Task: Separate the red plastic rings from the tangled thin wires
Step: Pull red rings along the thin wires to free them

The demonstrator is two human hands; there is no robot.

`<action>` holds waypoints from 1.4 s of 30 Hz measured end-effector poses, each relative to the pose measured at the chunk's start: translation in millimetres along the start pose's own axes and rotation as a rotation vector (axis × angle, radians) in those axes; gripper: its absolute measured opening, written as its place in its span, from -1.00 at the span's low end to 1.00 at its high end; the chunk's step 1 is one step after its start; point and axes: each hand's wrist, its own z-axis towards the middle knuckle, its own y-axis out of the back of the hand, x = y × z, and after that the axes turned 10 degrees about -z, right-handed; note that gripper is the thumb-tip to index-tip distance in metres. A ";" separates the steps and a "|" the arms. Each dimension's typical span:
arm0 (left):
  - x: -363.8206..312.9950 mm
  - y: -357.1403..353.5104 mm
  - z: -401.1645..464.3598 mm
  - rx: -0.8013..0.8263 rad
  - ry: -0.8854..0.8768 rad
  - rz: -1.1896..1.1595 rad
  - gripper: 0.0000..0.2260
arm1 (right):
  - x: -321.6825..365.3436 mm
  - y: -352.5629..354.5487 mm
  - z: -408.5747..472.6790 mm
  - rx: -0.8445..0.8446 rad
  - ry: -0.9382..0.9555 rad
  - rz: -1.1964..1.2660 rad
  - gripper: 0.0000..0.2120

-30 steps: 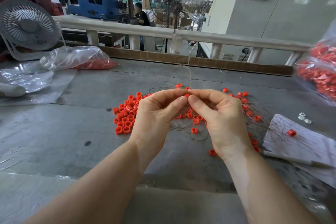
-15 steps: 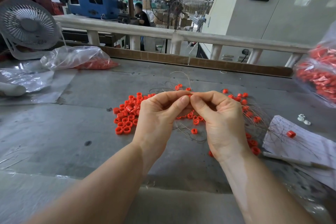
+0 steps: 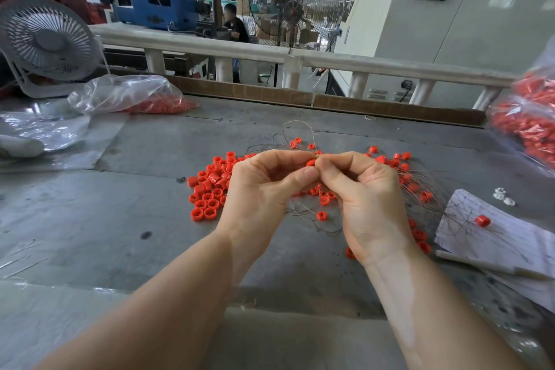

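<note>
Ring [image 3: 310, 162] stripping is under way: your left hand [image 3: 264, 189] pinches it, right hand [image 3: 363, 195] pinches the wire [image 3: 300, 126] beside, so pull apart.

- A grey, scuffed workbench [image 3: 126, 237] carries everything.
- Left of the pinching fingers, loose red rings [image 3: 210, 186] are heaped on it.
- Under and right of the pinch, thin wires [image 3: 417, 189] strung with more rings are spread.
- Further right, a written paper sheet [image 3: 507, 237] bearing one ring [image 3: 482, 221] is laid, with white nuts [image 3: 503, 197] just behind.
- Far left, clear plastic bags [image 3: 120, 93] and a white fan [image 3: 45, 42] are seen.
</note>
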 end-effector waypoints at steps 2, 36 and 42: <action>-0.7 0.3 0.3 -0.008 0.003 -0.001 -0.86 | 0.1 0.1 0.1 0.011 -0.010 0.014 -0.95; 5.8 -7.1 3.9 -0.028 0.212 -0.217 -0.82 | -1.9 -4.8 -2.8 -0.007 0.031 -0.223 -0.85; 7.3 -3.5 3.8 -0.020 0.204 -0.121 -0.83 | -1.4 -5.4 -3.1 -0.003 0.036 -0.292 -0.85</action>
